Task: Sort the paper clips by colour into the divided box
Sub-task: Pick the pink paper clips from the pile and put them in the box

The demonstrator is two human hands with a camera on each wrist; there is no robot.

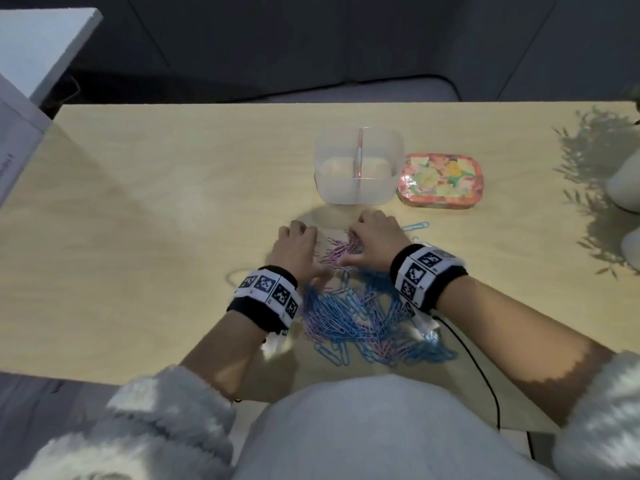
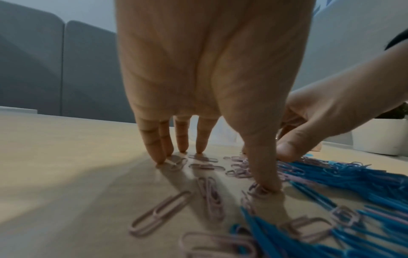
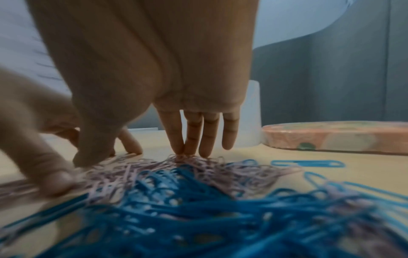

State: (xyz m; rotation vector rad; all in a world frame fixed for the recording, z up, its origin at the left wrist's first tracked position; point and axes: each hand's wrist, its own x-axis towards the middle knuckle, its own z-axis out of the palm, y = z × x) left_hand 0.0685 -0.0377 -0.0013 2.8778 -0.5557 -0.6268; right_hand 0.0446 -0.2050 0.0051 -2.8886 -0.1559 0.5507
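Observation:
A mixed pile of blue paper clips (image 1: 360, 320) and pink paper clips (image 1: 341, 251) lies on the table near me. Behind it stands the clear divided box (image 1: 356, 194), split in two by a pink divider (image 1: 360, 152). My left hand (image 1: 296, 247) stands on straight fingertips (image 2: 181, 148) among loose pink clips (image 2: 209, 167), and its thumb (image 2: 264, 183) presses one of them. My right hand (image 1: 374, 240) sits beside it, its straight fingertips (image 3: 189, 148) and thumb (image 3: 90, 157) resting on the pink clips (image 3: 154, 167) at the pile's far end. Neither hand lifts a clip.
A floral tin (image 1: 440, 180) lies right of the box. A stray blue clip (image 1: 415, 226) sits right of my right hand. White pots (image 1: 623, 188) stand at the table's right edge. A black cable (image 1: 478, 368) runs off the front edge.

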